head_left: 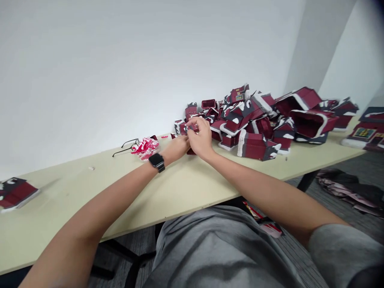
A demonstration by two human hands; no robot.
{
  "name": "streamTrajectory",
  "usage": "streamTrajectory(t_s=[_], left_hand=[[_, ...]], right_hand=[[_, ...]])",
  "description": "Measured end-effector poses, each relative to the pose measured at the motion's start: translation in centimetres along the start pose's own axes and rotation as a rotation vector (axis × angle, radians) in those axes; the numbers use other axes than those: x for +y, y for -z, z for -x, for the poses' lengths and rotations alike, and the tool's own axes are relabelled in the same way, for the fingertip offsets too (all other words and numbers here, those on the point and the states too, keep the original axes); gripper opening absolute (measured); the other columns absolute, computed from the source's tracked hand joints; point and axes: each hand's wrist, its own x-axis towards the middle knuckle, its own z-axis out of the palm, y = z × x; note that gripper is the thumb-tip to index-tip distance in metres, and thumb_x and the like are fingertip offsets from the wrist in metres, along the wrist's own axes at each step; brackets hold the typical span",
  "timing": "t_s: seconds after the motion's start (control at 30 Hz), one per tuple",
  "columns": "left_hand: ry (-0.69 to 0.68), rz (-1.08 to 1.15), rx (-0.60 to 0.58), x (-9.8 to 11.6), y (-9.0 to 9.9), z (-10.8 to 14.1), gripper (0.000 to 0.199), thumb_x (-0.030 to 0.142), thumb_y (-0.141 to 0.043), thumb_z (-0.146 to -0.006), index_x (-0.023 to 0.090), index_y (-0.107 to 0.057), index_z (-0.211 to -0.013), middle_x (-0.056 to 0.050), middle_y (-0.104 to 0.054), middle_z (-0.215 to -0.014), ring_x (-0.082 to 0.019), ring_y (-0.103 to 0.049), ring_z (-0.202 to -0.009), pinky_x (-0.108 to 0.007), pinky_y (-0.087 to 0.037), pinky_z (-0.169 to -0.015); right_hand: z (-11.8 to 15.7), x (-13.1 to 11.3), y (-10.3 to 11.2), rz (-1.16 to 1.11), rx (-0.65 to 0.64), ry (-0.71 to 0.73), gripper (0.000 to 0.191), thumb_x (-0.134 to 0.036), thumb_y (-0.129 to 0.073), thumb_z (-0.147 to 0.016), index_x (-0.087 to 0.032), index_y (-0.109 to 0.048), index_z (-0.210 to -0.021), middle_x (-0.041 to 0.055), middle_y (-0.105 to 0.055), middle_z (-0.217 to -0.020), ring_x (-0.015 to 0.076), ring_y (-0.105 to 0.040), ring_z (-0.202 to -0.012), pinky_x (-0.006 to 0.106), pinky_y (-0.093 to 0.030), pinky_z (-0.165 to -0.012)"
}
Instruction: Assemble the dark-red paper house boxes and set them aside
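My left hand (179, 147), with a black watch on the wrist, is closed round a small maroon house model (191, 152) at the middle of the table. Most of that house is hidden behind my hands; a bit of maroon shows below them and some dark roof between the fingers. Bent over its top, my right hand (201, 138) has thumb and fingers curled in against it. Close behind and to the right lies a heap of maroon houses (258, 108) with dark roofs and white snow-like trim.
Left of my hands lie a crumpled red-and-white packet (146, 148) and black eyeglasses (126, 147). One house (18, 193) stands at the table's far left, another (364, 130) at the right end. The wall (120, 72) rises behind the table (144, 200). Dark cloth (351, 188) lies on the floor.
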Motion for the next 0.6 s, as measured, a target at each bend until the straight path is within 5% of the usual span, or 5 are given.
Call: streamTrajectory(t_s=[0.2, 0.3, 0.4, 0.5, 0.6], left_hand=[[-0.026, -0.287, 0.227, -2.5, 3.8, 6.7, 0.021, 0.016, -0.044, -0.105, 0.015, -0.06, -0.092, -0.008, -0.064, -0.088, -0.019, -0.057, -0.084, -0.033, -0.046, -0.078], [-0.018, -0.288, 0.279, -3.0, 4.7, 8.9, 0.019, 0.018, -0.044, -0.105, 0.017, -0.06, -0.094, -0.008, -0.065, -0.089, -0.019, -0.056, -0.085, -0.032, -0.044, -0.078], [0.051, -0.193, 0.184, -2.9, 5.2, 9.9, 0.02, 0.022, -0.044, -0.105, 0.018, -0.064, -0.101, -0.009, -0.068, -0.096, -0.02, -0.06, -0.093, -0.034, -0.046, -0.085], [0.171, -0.054, 0.125, -3.5, 6.0, 10.4, 0.029, 0.035, -0.058, -0.101, 0.02, -0.064, -0.125, -0.013, -0.071, -0.12, -0.026, -0.062, -0.116, -0.041, -0.048, -0.1], [0.407, 0.043, 0.225, -5.7, 7.2, 11.4, 0.049, 0.051, -0.064, -0.095, 0.02, -0.062, -0.132, -0.013, -0.069, -0.131, -0.028, -0.06, -0.125, -0.043, -0.047, -0.108]], right_hand=[[-0.2, 0.0, -0.1, -0.034, -0.059, -0.207, 0.023, -0.018, -0.06, -0.083, -0.018, -0.064, -0.106, 0.0056, -0.065, -0.127, 0.0189, -0.053, -0.128, 0.038, -0.038, -0.122], [0.4, -0.4, -0.4, -0.31, -0.304, -0.509, 0.059, -0.041, -0.072, -0.086, -0.023, -0.053, -0.139, 0.0074, -0.061, -0.141, 0.0178, -0.06, -0.125, 0.035, -0.051, -0.111], [1.2, -1.0, -0.5, -0.463, -0.544, -0.701, 0.066, -0.04, -0.081, -0.082, -0.022, -0.054, -0.139, 0.0096, -0.066, -0.135, 0.0169, -0.069, -0.108, 0.032, -0.061, -0.09], [1.5, -1.0, -0.5, -0.465, -0.514, -0.762, 0.054, -0.027, -0.083, -0.079, -0.02, -0.061, -0.128, 0.0084, -0.07, -0.129, 0.0141, -0.071, -0.098, 0.027, -0.063, -0.078], [1.3, -0.6, -0.4, -0.447, -0.395, -0.774, 0.049, -0.024, -0.081, -0.082, -0.019, -0.061, -0.127, 0.0075, -0.071, -0.13, 0.0127, -0.072, -0.097, 0.023, -0.062, -0.072]])
